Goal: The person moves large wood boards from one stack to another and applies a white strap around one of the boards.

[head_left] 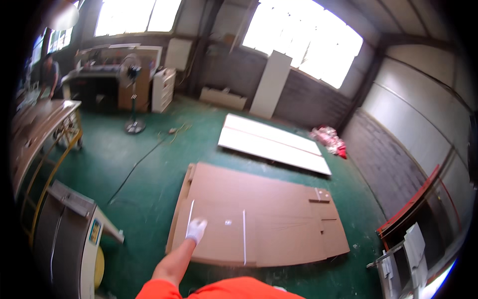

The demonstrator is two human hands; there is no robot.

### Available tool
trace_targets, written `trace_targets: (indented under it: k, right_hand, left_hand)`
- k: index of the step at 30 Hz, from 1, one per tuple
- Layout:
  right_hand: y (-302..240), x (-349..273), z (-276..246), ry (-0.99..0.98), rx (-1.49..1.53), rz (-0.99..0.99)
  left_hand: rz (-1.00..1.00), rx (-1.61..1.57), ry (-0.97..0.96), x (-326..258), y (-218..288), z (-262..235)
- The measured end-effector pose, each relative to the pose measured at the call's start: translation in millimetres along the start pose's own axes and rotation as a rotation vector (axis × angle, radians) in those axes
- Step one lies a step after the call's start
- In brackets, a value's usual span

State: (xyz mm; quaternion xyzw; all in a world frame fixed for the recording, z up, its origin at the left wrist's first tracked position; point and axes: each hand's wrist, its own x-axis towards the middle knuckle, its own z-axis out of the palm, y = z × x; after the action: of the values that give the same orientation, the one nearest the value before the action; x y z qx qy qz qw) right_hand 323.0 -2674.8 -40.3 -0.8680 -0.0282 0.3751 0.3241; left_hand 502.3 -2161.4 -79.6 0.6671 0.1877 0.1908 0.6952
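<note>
My left hand (197,230), in a white glove, reaches out over a large stack of flat brown cardboard (279,209) on the floor. Beside its fingers runs a white strap (191,212) across the left part of the stack. Whether the hand touches the strap or hangs above it, I cannot tell, as its fingers are small and blurred. A second white strap (244,234) crosses the cardboard further right. Near the right end lie small folded cardboard pieces (318,195). My right hand is out of the picture.
Long white panels (271,142) lie beyond the cardboard. On the left stand a grey machine (69,234), a yellow-framed table (50,119) and a fan (133,99). A cable (134,169) crosses the green floor (164,149). A metal frame (398,264) stands at right. Another person (51,74) is far left.
</note>
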Motion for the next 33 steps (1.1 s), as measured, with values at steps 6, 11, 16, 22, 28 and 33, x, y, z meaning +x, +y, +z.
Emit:
trace_targets:
  k: [6,11,16,22,28,33]
  right_hand:
    - [-59.5,-7.7,2.8,0.065,-0.126,0.048]
    - [-91.7,-0.9,-1.7,0.001,-0.092,0.038]
    - [-109.4,-24.3,-19.3,0.169,0.095,0.138]
    - [-111.4,0.0,-30.2,0.03,-0.039,0.13]
    - [-123.2,-25.2,-37.8,0.043,0.0,0.132]
    - [-140.7,-55.7,-50.3,0.063,-0.026,0.086]
  left_hand:
    - [0.635,0.045,0.432,-62.9,387.0,-101.6]
    - [1.009,0.103,0.559,-140.2,450.3,-192.5]
    - [0.69,0.175,0.243,-150.4,383.3,-147.3]
    - [0.412,0.244,0.025,-154.6,325.5,-97.6]
    - [0.405,0.252,-0.045,-156.5,332.0,-85.7]
    - [0.438,0.242,-0.046,-160.4,340.8,-86.5]
